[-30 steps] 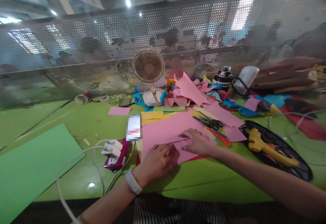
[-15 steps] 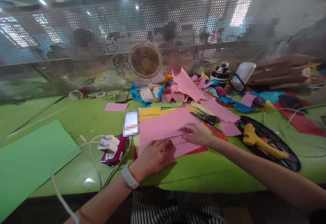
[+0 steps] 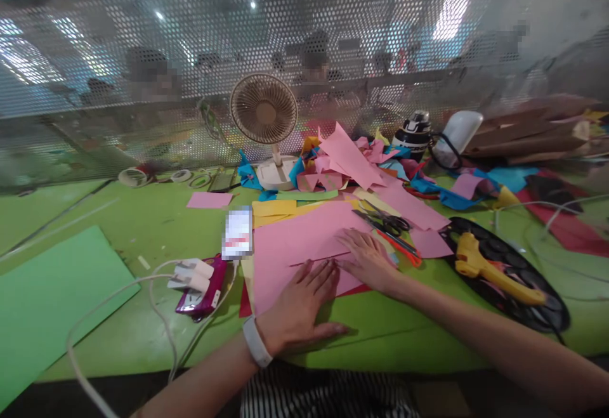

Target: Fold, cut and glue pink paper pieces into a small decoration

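Note:
A large sheet of pink paper (image 3: pixel 290 240) lies on top of yellow and red sheets on the green table. My left hand (image 3: pixel 302 304) rests flat on its lower edge, fingers stretched out, thumb to the right over the table. Beside it, my right hand (image 3: pixel 366 256) also lies flat on the paper, its fingers pointing left. A folded pink strip under both hands shows a dark edge line; the hands cover most of it. Just right of the sheet are black-handled scissors (image 3: pixel 392 221) and a box cutter with an orange part (image 3: pixel 404 250).
A phone (image 3: pixel 236 233) and a purple power strip (image 3: pixel 204 288) with white cables sit at left, near a green sheet (image 3: pixel 71 297). A yellow glue gun (image 3: pixel 495 272) lies on a black tray at right. Behind are a fan (image 3: pixel 264 110), paper scraps (image 3: pixel 349 158) and a bottle (image 3: pixel 413 136).
My left hand has flattened out, its fingers straightening and thumb spreading. The right hand has come down flat, closer to the left. The view has shifted slightly.

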Available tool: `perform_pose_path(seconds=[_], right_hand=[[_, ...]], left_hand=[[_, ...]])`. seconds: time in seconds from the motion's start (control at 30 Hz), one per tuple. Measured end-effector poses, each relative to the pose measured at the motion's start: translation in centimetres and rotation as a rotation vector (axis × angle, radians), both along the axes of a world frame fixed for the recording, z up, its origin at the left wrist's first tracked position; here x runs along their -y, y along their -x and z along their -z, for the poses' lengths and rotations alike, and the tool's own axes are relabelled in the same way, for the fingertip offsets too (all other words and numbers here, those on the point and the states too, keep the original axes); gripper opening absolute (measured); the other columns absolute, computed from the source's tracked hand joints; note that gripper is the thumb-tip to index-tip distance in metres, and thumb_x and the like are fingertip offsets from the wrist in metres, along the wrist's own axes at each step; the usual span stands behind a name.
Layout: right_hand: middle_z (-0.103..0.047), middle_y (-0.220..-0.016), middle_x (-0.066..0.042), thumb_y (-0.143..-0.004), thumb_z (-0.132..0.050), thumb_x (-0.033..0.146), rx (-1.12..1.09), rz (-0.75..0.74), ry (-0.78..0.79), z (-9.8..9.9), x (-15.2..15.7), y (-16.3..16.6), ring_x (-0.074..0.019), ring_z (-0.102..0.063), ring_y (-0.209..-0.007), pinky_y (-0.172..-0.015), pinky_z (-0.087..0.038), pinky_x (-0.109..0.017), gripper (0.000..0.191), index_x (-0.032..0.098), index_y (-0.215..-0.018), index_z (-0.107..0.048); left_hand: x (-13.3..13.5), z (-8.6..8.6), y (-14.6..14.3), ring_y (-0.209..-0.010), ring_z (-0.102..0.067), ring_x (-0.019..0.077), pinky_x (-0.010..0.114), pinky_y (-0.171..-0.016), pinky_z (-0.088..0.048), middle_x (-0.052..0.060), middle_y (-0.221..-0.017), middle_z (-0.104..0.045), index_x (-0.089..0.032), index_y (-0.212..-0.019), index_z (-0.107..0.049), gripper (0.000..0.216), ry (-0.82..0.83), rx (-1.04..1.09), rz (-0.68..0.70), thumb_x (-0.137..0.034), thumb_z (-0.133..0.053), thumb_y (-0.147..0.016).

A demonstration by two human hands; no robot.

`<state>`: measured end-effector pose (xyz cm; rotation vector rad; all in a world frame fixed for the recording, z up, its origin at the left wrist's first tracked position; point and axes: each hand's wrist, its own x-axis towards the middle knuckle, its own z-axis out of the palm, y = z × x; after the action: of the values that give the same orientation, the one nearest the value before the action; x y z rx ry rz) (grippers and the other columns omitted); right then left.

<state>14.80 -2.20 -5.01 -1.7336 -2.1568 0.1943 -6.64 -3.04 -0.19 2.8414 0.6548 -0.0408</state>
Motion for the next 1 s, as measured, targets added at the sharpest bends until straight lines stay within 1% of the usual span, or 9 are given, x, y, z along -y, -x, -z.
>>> perform_pose_path(seconds=[0.17,0.27,0.5,0.6,0.67,0.73,0.8,0.9,1.0], right_hand=[[-0.042,-0.137,-0.008,-0.083,-0.053,0.038,0.002,0.012,0.019,-0.5,0.2,-1.0,-0.0280,-0.034,-0.126,-0.100,-0.028,-0.049,0.050,0.025,-0.130,-0.045],[-0.048,-0.131,-0.009,-0.083,-0.055,0.033,-0.023,-0.060,-0.013,-0.7,0.1,-1.8,-0.0266,-0.041,-0.120,-0.098,-0.032,-0.047,0.039,0.024,-0.121,-0.054],[-0.063,-0.098,-0.008,-0.087,-0.048,0.017,0.050,-0.247,-0.203,-1.4,-0.6,-1.6,-0.0191,-0.055,-0.094,-0.085,-0.040,-0.034,0.013,0.017,-0.091,-0.061],[-0.062,-0.090,-0.008,-0.086,-0.046,0.009,0.155,-0.268,-0.251,-1.4,-0.6,-1.6,-0.0192,-0.053,-0.087,-0.080,-0.039,-0.033,0.014,0.015,-0.090,-0.059],[-0.060,-0.085,-0.008,-0.085,-0.045,0.007,0.188,-0.227,-0.273,-1.4,-0.5,-1.7,-0.0189,-0.052,-0.082,-0.076,-0.038,-0.031,0.016,0.014,-0.089,-0.058],[-0.059,-0.080,-0.007,-0.085,-0.042,0.005,0.208,-0.165,-0.299,-1.5,-0.3,-1.7,-0.0179,-0.051,-0.076,-0.072,-0.037,-0.030,0.017,0.014,-0.088,-0.057],[-0.057,-0.077,-0.006,-0.085,-0.041,0.006,0.242,-0.099,-0.321,-1.8,0.0,-1.5,-0.0169,-0.050,-0.069,-0.066,-0.035,-0.029,0.018,0.014,-0.085,-0.056],[-0.055,-0.074,-0.004,-0.085,-0.041,0.005,0.298,-0.067,-0.347,-2.5,0.5,-0.9,-0.0158,-0.046,-0.061,-0.060,-0.032,-0.029,0.017,0.016,-0.080,-0.054],[-0.056,-0.078,-0.005,-0.085,-0.041,0.005,0.319,-0.093,-0.404,-3.1,0.8,0.1,-0.0152,-0.047,-0.061,-0.059,-0.033,-0.029,0.017,0.015,-0.082,-0.054]], left_hand=[[-0.1,-0.6,0.1,-0.137,-0.010,0.0241,0.044,-0.110,-0.002,0.012,-0.148,-0.012,-0.017,-0.144,-0.005,0.084,0.029,0.004,0.002,-0.069,-0.026,-0.081],[-0.2,-0.6,0.0,-0.136,-0.012,0.0238,0.045,-0.110,-0.002,0.012,-0.148,-0.016,-0.018,-0.144,-0.007,0.082,0.032,0.010,0.008,-0.069,-0.027,-0.082],[-1.0,-1.0,0.2,-0.134,-0.021,0.0232,0.045,-0.110,-0.005,0.009,-0.146,-0.026,-0.023,-0.142,-0.018,0.070,-0.011,0.133,0.010,-0.060,-0.034,-0.086],[-1.6,-1.9,0.5,-0.126,-0.035,0.0230,0.042,-0.106,-0.021,0.010,-0.137,-0.040,-0.021,-0.132,-0.039,0.053,-0.035,0.305,-0.151,-0.050,-0.039,-0.088],[-2.0,-2.3,0.8,-0.109,-0.050,0.0226,0.038,-0.094,-0.035,0.010,-0.117,-0.057,-0.019,-0.112,-0.056,0.039,-0.006,0.429,-0.342,-0.045,-0.040,-0.089],[-2.4,-2.5,0.9,-0.085,-0.058,0.0202,0.033,-0.078,-0.043,0.008,-0.088,-0.063,-0.017,-0.085,-0.063,0.036,0.124,0.526,-0.517,-0.046,-0.041,-0.088],[-2.7,-2.7,0.5,-0.071,-0.058,0.0179,0.030,-0.068,-0.044,0.005,-0.073,-0.062,-0.017,-0.074,-0.061,0.040,0.404,0.616,-0.618,-0.050,-0.042,-0.086],[-3.0,-2.8,-1.2,-0.081,-0.060,0.0182,0.029,-0.070,-0.046,0.006,-0.085,-0.065,-0.016,-0.090,-0.061,0.039,0.951,0.772,-0.667,-0.053,-0.049,-0.082],[-3.3,-2.4,-3.2,-0.083,-0.060,0.0173,0.030,-0.076,-0.047,0.006,-0.086,-0.065,-0.016,-0.085,-0.059,0.037,1.216,0.930,-0.747,-0.051,-0.060,-0.075]])
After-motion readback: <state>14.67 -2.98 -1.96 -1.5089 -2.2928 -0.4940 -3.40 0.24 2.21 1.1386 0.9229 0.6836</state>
